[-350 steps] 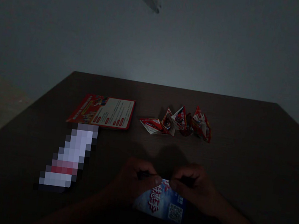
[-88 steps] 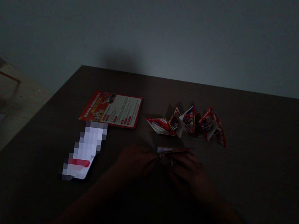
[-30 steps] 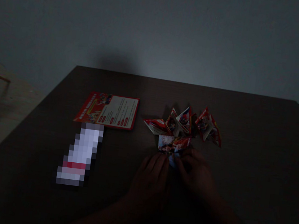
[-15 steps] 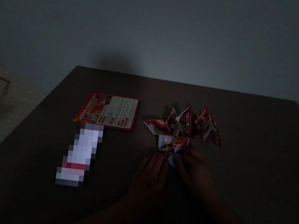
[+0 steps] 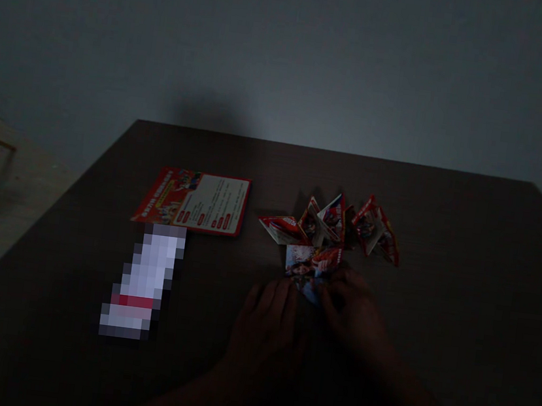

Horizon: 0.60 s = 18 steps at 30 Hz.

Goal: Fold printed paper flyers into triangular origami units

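Dim light makes details hard to read. My right hand [image 5: 354, 305] has its thumb and forefinger pressed together at the right edge of a printed paper piece [image 5: 310, 267] with a pale blue lower part. Left of that piece, my left hand [image 5: 267, 318] rests on the table, palm down, fingers lying flat and holding nothing visible. Just beyond the paper piece stand folded red and white paper shapes [image 5: 330, 222], with another folded red shape [image 5: 375, 229] to their right.
On the dark table [image 5: 443, 250], a red and white printed card [image 5: 212, 202] lies at the left. A blurred-out pale oblong thing [image 5: 147, 280] is in front of it. A wall [image 5: 365, 76] rises behind the table.
My left hand has shifted slightly left, away from the paper piece, and more of its blue lower part shows. My right hand has hardly moved.
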Each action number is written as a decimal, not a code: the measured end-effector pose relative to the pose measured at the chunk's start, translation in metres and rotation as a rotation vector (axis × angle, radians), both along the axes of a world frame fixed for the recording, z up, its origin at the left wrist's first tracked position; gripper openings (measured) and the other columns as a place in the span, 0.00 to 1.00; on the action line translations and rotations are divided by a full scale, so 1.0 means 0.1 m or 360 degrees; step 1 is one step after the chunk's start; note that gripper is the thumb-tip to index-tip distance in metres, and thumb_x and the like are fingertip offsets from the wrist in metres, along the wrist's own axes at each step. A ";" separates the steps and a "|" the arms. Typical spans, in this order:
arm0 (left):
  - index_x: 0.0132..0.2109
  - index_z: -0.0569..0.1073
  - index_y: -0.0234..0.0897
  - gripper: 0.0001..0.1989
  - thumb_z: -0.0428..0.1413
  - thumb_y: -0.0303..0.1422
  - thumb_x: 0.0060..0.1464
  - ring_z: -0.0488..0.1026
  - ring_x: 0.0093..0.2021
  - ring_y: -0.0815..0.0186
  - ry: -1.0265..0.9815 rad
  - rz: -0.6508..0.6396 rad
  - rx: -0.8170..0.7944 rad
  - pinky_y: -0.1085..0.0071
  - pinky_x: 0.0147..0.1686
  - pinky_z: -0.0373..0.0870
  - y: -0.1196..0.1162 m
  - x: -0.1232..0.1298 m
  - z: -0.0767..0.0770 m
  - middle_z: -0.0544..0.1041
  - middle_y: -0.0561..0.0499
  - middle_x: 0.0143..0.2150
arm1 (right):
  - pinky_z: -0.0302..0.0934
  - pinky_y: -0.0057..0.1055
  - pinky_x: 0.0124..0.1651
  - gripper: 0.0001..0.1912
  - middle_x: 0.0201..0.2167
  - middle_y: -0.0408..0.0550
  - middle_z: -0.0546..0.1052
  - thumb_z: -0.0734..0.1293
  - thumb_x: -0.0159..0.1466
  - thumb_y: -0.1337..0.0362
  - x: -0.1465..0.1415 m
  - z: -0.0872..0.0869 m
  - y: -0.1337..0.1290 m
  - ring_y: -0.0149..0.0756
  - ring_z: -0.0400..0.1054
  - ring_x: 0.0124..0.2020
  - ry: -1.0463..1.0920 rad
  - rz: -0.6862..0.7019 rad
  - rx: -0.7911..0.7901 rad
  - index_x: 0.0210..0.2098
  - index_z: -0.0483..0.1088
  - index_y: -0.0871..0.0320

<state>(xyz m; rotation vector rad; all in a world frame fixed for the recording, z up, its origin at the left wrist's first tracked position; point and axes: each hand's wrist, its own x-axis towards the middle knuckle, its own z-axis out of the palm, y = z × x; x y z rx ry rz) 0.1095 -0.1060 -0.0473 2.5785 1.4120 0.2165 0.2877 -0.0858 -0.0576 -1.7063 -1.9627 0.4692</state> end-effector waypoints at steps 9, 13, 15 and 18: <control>0.58 0.64 0.27 0.26 0.49 0.39 0.57 0.63 0.56 0.50 0.0028 0.0094 0.0086 0.52 0.54 0.58 -0.05 0.01 0.03 0.68 0.37 0.58 | 0.65 0.37 0.38 0.11 0.29 0.50 0.70 0.62 0.63 0.66 0.01 0.02 0.01 0.40 0.66 0.34 0.0000 0.0022 -0.0022 0.25 0.70 0.58; 0.59 0.64 0.27 0.27 0.51 0.40 0.56 0.64 0.52 0.51 0.0026 0.0103 0.0051 0.53 0.51 0.61 -0.03 0.00 0.05 0.69 0.38 0.55 | 0.64 0.36 0.38 0.11 0.29 0.50 0.69 0.62 0.63 0.66 0.01 0.02 0.00 0.40 0.66 0.35 -0.0003 0.0011 -0.0022 0.25 0.70 0.59; 0.60 0.63 0.28 0.29 0.51 0.41 0.55 0.65 0.50 0.51 0.0039 0.0106 0.0013 0.54 0.49 0.62 -0.01 -0.01 0.06 0.69 0.38 0.54 | 0.64 0.35 0.37 0.12 0.29 0.50 0.69 0.62 0.63 0.66 0.01 0.02 0.00 0.40 0.66 0.34 -0.0003 0.0018 -0.0026 0.24 0.70 0.59; 0.60 0.63 0.29 0.29 0.51 0.42 0.55 0.65 0.49 0.51 0.0071 0.0128 -0.0041 0.53 0.47 0.62 0.03 -0.02 0.08 0.69 0.38 0.54 | 0.64 0.35 0.37 0.12 0.29 0.50 0.69 0.62 0.63 0.65 0.01 0.01 0.01 0.40 0.66 0.34 -0.0010 0.0019 -0.0010 0.24 0.69 0.58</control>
